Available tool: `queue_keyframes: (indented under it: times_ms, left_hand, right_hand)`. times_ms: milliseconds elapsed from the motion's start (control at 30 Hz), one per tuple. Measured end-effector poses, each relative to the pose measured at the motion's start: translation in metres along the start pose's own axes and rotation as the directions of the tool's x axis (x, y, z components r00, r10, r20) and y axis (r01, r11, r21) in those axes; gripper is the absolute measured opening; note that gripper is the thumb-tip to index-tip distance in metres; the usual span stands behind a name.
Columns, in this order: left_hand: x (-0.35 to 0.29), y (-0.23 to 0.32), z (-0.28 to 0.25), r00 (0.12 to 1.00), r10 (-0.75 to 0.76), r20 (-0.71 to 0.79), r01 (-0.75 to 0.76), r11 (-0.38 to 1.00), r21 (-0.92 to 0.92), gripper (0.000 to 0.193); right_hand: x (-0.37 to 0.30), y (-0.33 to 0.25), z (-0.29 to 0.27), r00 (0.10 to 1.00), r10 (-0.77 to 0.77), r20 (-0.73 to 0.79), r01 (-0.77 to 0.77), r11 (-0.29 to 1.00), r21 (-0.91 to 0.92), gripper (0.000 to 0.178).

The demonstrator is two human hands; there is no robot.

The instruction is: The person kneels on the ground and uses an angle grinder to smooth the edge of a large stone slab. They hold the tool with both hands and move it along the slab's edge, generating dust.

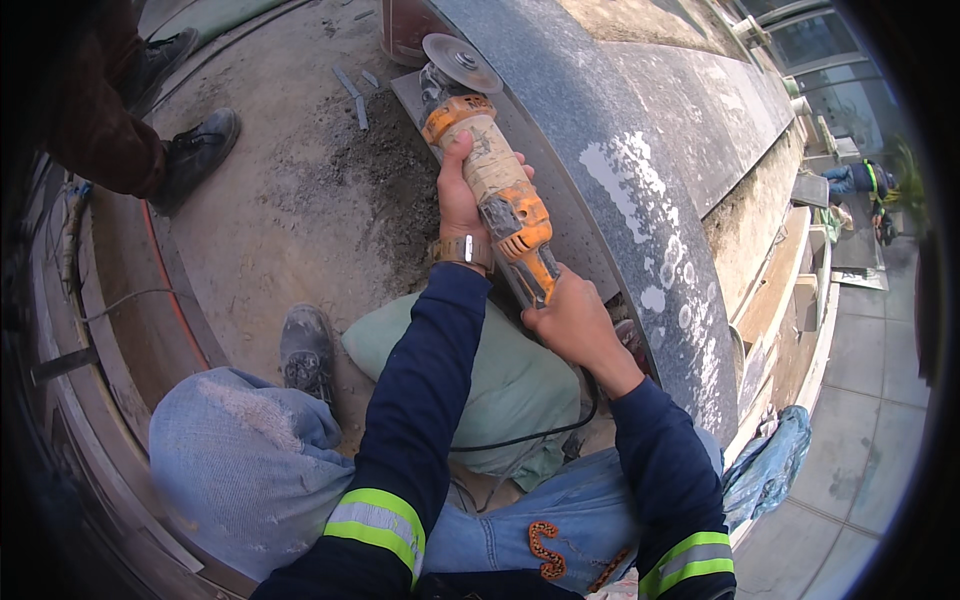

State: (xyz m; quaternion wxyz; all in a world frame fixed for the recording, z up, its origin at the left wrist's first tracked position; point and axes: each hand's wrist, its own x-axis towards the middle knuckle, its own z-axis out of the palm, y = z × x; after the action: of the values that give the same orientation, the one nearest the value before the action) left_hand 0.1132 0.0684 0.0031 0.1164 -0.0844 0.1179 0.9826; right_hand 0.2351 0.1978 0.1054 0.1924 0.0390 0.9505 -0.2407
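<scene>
An orange and grey angle grinder (518, 215), its body wrapped in tan tape, is held in both of my hands. My left hand (464, 200), with a watch on its wrist, wraps around the taped front part. Around the rear handle, my right hand (580, 318) is closed. The grinder's pale round disc (462, 62) is at the far end, close to the edge of a long grey stone slab (640, 200). Whether the disc touches the stone or spins, I cannot tell. White smears mark the slab's top. A black cable (535, 435) runs below the grinder.
A pale green sack (500, 390) lies between my legs. Thin stone offcuts (352, 98) and grit lie on the dusty ground. Another person's dark shoes (200, 150) stand at the left, near an orange hose (170, 270). A person in a reflective vest (872, 183) bends at the far right.
</scene>
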Motion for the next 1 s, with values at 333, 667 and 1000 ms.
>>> queue_keyframes:
  times_ms: [333, 667, 1000]
  left_hand:
    - [0.009, 0.006, -0.004, 1.0, -0.015, 0.026, 0.015, 1.0, -0.006, 0.067]
    - [0.016, 0.01, -0.004, 1.0, -0.021, 0.021, 0.021, 1.0, -0.016, 0.069]
    - [0.023, 0.014, -0.003, 1.0, 0.003, 0.026, -0.003, 1.0, 0.012, 0.068]
  right_hand:
    - [0.006, -0.006, -0.001, 1.0, -0.011, -0.012, 0.011, 1.0, 0.013, 0.038]
    - [0.014, -0.01, -0.002, 0.999, 0.033, 0.026, -0.034, 0.999, 0.043, 0.045]
    - [0.018, -0.016, -0.004, 1.0, 0.019, 0.016, -0.02, 1.0, 0.022, 0.038]
